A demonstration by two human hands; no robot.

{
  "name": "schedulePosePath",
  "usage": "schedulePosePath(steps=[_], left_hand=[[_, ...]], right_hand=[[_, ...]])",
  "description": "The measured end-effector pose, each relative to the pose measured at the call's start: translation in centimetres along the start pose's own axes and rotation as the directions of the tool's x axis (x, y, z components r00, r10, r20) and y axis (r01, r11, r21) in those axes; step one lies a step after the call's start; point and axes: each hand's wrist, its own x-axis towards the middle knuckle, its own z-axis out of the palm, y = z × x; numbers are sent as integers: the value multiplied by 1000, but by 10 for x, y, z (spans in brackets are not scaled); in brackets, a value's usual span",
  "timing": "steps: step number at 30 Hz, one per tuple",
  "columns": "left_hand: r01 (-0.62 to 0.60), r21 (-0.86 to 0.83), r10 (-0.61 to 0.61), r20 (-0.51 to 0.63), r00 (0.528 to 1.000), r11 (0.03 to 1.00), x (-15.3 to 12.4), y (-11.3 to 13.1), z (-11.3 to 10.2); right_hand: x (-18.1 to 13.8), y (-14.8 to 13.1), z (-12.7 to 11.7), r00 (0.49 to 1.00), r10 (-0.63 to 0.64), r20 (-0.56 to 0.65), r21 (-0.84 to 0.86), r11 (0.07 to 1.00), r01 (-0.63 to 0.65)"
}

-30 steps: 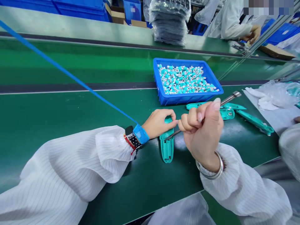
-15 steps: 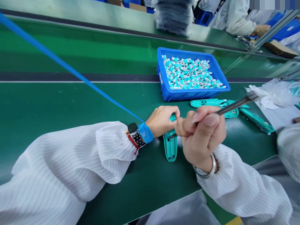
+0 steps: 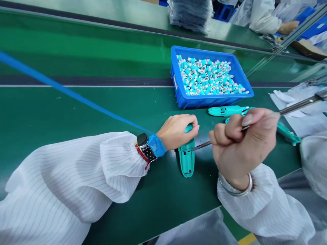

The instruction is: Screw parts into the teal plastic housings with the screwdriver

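Observation:
My left hand (image 3: 178, 131) lies over the upper part of a teal plastic housing half (image 3: 187, 161), fingers curled round it and holding it to the green bench. The housing's hollow inside faces up, with small dark parts in it. My right hand (image 3: 245, 146) is closed around long metal tweezers (image 3: 297, 106), held slanting. Their tip touches or nearly touches the housing's right edge, just below my left fingers. Part of the tweezers is hidden in my fist.
Behind my hands stands a blue bin (image 3: 214, 101) full of small teal-and-white parts. More teal housings (image 3: 224, 110) lie right of it, near white paper and plastic (image 3: 298, 102). A blue strap (image 3: 84, 100) stretches from my left wrist. Across the bench, a co-worker's hand (image 3: 288, 28) shows.
My right hand has moved right and toward me, away from my left hand, bringing the tweezers' tip into sight at the housing. My left hand stays on the housing.

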Motion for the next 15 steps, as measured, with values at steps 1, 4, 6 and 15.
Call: schedulePosePath(steps=[1, 4, 6, 15], left_hand=[[-3, 1, 3, -3, 1000, 1000, 0, 0, 0], [-2, 8, 2, -7, 1000, 1000, 0, -1, 0], [1, 7, -1, -7, 1000, 1000, 0, -1, 0], [41, -43, -43, -57, 997, 998, -1, 1, 1]], right_hand=[[-1, 2, -1, 1000, 0, 7, 8, 1000, 0], [-4, 7, -1, 1000, -5, 23, 30, 1000, 5], [-4, 9, -1, 1000, -9, 27, 17, 1000, 8], [-7, 10, 6, 999, -48, 3, -119, 992, 48]])
